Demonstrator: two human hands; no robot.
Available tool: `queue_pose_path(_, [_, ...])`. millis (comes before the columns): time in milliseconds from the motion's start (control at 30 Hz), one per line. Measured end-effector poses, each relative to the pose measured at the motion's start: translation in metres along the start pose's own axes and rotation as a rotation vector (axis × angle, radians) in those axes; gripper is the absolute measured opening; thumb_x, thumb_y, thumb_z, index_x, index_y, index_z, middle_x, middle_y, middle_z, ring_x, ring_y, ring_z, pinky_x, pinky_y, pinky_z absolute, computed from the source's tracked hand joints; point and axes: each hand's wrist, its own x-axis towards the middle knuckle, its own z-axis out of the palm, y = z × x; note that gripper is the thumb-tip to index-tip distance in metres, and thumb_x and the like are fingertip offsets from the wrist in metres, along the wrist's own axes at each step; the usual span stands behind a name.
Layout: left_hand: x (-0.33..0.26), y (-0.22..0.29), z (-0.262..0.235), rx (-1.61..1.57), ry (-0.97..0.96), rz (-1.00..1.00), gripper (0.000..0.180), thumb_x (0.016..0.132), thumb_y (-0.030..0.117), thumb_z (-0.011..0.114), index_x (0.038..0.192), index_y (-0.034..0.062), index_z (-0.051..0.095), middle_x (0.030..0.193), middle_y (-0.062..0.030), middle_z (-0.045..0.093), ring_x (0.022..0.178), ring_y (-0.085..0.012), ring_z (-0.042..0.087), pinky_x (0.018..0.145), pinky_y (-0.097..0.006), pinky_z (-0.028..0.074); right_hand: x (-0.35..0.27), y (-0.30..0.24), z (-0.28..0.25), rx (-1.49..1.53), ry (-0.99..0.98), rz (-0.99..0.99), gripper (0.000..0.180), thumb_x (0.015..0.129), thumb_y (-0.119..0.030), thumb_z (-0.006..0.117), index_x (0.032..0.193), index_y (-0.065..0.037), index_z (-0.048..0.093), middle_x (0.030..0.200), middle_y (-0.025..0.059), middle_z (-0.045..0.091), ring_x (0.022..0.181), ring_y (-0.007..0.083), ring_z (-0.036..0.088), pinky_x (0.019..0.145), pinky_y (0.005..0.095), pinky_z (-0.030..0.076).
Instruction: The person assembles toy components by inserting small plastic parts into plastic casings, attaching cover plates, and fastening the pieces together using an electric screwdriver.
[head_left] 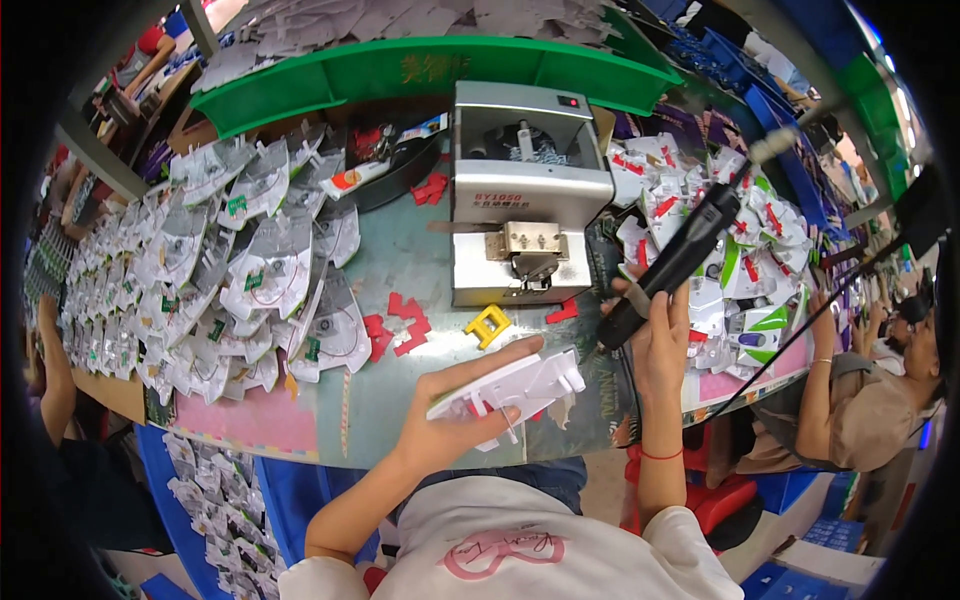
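Observation:
My left hand (440,400) is closed round a white plastic housing part (530,385), held tilted above the near edge of the bench. A bit of red shows on the part beside my thumb. My right hand (656,345) grips a black electric screwdriver (685,235) near its lower end. The tool slants, with its tip pointing down and left toward the bench, apart from the housing. Just beyond my hands stands a silver screw feeder (535,195) with screws in its upper tray. A yellow plastic piece (487,326) lies in front of it.
Stacked white housings with small green boards (270,270) cover the left side. On the right lies a pile of housings with red and green parts (750,250). Loose red pieces (408,322) lie mid-bench. A green bin (400,75) stands behind. Other people sit on both sides.

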Motion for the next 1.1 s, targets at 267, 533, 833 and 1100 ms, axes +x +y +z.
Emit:
queue_pose_path(267, [0.007, 0.001, 0.013, 0.298, -0.171, 0.394, 0.045, 0.069, -0.007, 0.055, 0.113, 0.0022, 0.054, 0.126, -0.0253, 0.040, 0.112, -0.0309, 0.048, 0.089, -0.033, 0.040, -0.024, -0.066, 0.018, -0.758, -0.469, -0.487, 0.045, 0.077, -0.020, 0.062, 0.114, 0.003, 0.049, 0.113, 0.0164, 0.053, 0.099, 0.0311, 0.053, 0.084, 0.0369, 0.043])
queue_pose_path(533, [0.004, 0.003, 0.039, 0.560, -0.263, 0.423, 0.040, 0.066, -0.003, 0.060, 0.105, 0.0024, 0.059, 0.121, -0.0284, 0.044, 0.104, -0.0280, 0.054, 0.083, -0.030, 0.043, -0.041, -0.068, 0.005, -0.687, -0.601, -0.425, 0.017, 0.076, -0.013, 0.062, 0.087, 0.000, 0.061, 0.069, 0.0104, 0.058, 0.058, 0.0255, 0.056, 0.051, 0.0328, 0.043])
queue_pose_path(833, [0.004, -0.009, 0.057, -0.100, -0.459, 0.128, 0.057, 0.072, 0.001, 0.061, 0.125, -0.0008, 0.040, 0.135, -0.0244, 0.026, 0.115, -0.0389, 0.041, 0.085, -0.042, 0.047, -0.068, -0.110, -0.120, -0.227, 0.212, -0.532, 0.013, 0.079, -0.010, 0.051, 0.080, 0.000, 0.060, 0.075, 0.0043, 0.061, 0.064, 0.0122, 0.057, 0.060, 0.0245, 0.046])
queue_pose_path(1100, [0.005, -0.015, 0.044, -0.020, -0.181, -0.106, 0.047, 0.077, 0.001, 0.055, 0.121, -0.0084, 0.040, 0.127, -0.0230, 0.038, 0.108, -0.0372, 0.049, 0.071, -0.038, 0.054, 0.063, -0.169, -0.345, -0.041, 0.749, -0.461, 0.020, 0.086, -0.018, 0.053, 0.096, -0.001, 0.052, 0.084, 0.0077, 0.058, 0.069, 0.0187, 0.059, 0.057, 0.0300, 0.053])
